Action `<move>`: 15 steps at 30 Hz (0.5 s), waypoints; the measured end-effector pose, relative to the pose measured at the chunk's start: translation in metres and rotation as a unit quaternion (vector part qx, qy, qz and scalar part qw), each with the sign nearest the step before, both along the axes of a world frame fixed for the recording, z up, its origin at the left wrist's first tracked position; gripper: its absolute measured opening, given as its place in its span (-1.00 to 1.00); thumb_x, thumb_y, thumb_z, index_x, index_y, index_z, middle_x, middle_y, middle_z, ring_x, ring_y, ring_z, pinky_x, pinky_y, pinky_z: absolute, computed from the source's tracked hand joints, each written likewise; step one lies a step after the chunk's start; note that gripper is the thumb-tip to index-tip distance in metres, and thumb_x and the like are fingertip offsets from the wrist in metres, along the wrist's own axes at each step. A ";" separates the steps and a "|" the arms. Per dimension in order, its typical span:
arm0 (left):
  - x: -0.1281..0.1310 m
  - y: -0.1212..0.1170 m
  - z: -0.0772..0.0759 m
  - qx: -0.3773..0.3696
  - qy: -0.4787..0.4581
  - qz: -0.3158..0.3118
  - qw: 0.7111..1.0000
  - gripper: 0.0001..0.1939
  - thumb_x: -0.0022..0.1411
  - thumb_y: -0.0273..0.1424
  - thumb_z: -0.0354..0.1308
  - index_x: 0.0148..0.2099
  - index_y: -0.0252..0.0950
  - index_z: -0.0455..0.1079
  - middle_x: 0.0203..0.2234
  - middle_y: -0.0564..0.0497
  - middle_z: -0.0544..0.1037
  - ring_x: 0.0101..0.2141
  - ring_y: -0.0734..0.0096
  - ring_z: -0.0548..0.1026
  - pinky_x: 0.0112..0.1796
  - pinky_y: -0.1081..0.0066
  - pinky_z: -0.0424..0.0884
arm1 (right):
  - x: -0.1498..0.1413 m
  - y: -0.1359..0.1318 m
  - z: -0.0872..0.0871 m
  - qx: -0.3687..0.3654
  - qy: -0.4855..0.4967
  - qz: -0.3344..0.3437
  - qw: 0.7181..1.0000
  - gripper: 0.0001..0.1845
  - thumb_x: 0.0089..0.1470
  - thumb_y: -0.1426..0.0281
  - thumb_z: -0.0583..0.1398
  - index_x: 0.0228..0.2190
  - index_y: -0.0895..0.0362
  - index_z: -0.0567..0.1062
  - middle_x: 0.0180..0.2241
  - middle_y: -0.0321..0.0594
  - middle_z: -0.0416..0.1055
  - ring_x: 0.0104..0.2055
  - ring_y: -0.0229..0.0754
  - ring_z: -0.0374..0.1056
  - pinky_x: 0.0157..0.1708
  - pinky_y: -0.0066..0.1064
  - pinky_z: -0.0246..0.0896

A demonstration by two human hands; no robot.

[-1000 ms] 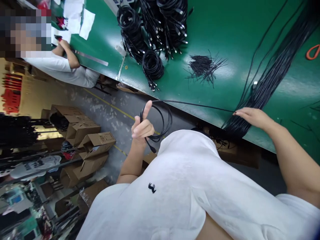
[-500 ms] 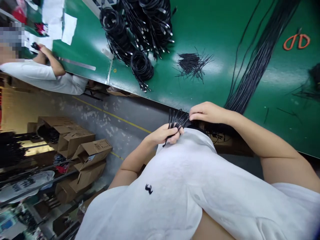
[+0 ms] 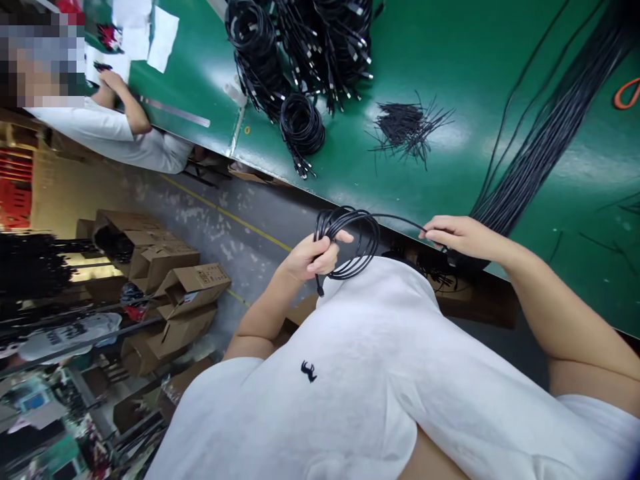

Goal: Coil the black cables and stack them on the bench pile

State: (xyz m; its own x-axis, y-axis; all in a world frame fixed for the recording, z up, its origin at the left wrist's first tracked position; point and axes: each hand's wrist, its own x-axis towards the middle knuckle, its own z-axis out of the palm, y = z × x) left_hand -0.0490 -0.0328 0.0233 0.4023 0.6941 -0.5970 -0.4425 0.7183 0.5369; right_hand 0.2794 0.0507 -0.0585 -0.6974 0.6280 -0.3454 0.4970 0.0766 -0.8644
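Note:
My left hand (image 3: 314,256) is closed round a coil of black cable (image 3: 356,241) held in front of my chest, several loops wide, with a plug hanging below the fingers. A single strand runs from the coil to my right hand (image 3: 457,236), which pinches it at the near edge of the green table (image 3: 450,60). Just past that hand, a thick bundle of long black cables (image 3: 543,143) lies across the table and hangs over its edge.
Finished cable coils (image 3: 300,127) are piled at the table's far left, with a scatter of short black ties (image 3: 407,127) beside them. Orange scissors (image 3: 627,93) lie at the right edge. Another person in white (image 3: 115,137) works at the left. Cardboard boxes (image 3: 170,287) stand on the floor.
The coil has grown by more loops. My right hand came in to the left hand half a second ago and has now moved back out to the right along the strand.

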 end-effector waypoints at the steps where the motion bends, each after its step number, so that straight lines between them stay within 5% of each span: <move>1: 0.004 0.001 -0.001 0.014 -0.001 -0.023 1.000 -0.70 0.37 -0.27 0.11 -0.09 -0.41 0.52 -0.84 0.24 0.14 -0.84 0.65 -0.02 -0.76 0.57 -0.04 | -0.008 0.002 0.002 0.025 0.000 0.000 1.000 -0.47 0.12 -0.10 0.11 -0.22 0.08 0.53 -0.30 -0.19 0.51 -0.32 -0.15 0.39 -0.29 -0.35 0.23; 6: 0.026 0.004 -0.011 0.083 -0.009 -0.125 0.989 -0.54 0.16 -0.15 0.34 -0.04 -0.42 0.52 -0.67 0.07 0.47 -0.69 0.58 0.37 -0.60 0.54 0.28 | -0.025 0.022 0.019 0.079 -0.036 0.069 0.994 -0.58 0.20 0.01 0.09 -0.18 0.05 0.55 -0.34 -0.25 0.53 -0.33 -0.17 0.41 -0.28 -0.36 0.24; 8: 0.031 0.004 -0.018 0.075 0.018 -0.129 0.989 -0.54 0.17 -0.15 0.34 -0.02 -0.40 0.52 -0.44 -0.10 0.63 -0.46 0.43 0.57 -0.39 0.45 0.46 | -0.007 0.041 0.024 0.163 -0.102 0.030 0.981 -0.60 0.27 0.14 0.03 -0.16 0.07 0.57 -0.20 -0.17 0.56 -0.19 -0.11 0.44 -0.18 -0.31 0.24; 11: 0.032 0.004 -0.031 0.061 0.059 -0.092 0.992 -0.54 0.15 -0.20 0.37 0.01 -0.39 0.50 -0.08 -0.28 0.63 -0.10 0.21 0.61 -0.06 0.27 0.47 | 0.040 0.078 0.026 0.300 -0.249 -0.104 0.915 -0.57 0.32 0.29 -0.03 -0.02 0.14 0.55 0.01 0.02 0.48 0.05 -0.02 0.37 -0.06 -0.21 0.18; 15: 0.034 0.005 -0.045 0.038 0.072 -0.100 0.992 -0.53 0.14 -0.16 0.36 -0.02 -0.40 0.50 -0.11 -0.31 0.63 -0.18 0.19 0.63 -0.09 0.22 0.48 | 0.072 0.096 0.021 0.309 -0.427 -0.142 0.838 -0.54 0.29 0.47 -0.05 0.06 0.34 0.49 0.02 0.30 0.40 0.14 0.10 0.29 0.00 -0.03 0.10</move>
State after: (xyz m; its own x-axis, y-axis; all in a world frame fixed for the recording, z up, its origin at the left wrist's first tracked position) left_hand -0.0151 -0.0281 -0.0213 0.4506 0.6544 -0.6072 -0.2112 0.7390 0.6397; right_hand 0.3515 0.1466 -0.0379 -0.1532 0.9697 -0.1904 0.9882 0.1518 -0.0222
